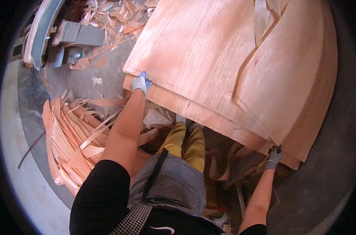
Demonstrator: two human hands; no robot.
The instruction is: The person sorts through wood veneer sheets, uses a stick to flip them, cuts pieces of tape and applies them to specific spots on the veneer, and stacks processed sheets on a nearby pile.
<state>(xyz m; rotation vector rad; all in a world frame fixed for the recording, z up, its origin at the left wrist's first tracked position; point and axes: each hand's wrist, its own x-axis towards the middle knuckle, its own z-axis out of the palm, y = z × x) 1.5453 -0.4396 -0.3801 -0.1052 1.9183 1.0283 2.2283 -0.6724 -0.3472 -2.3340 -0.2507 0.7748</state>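
Large thin sheets of pinkish wood veneer (193,51) lie in a stack before me, their near edges stepped. A long split runs through the top layer on its right part, with a loose strip (261,19) at its far end. My left hand (140,84), in a striped glove with blue fingertips, grips the top sheet's near edge close to its left corner. At the near right corner my right hand (274,157), in a grey glove, is closed on the veneer edge. Its fingertips are partly hidden in shadow.
A heap of veneer strips (74,137) lies on the floor at my left. More scraps (123,17) are scattered at the far left, near grey blocks (82,34) and a curved panel (42,33). Beneath the stack's near edge are my feet and dark, loose strips (221,166).
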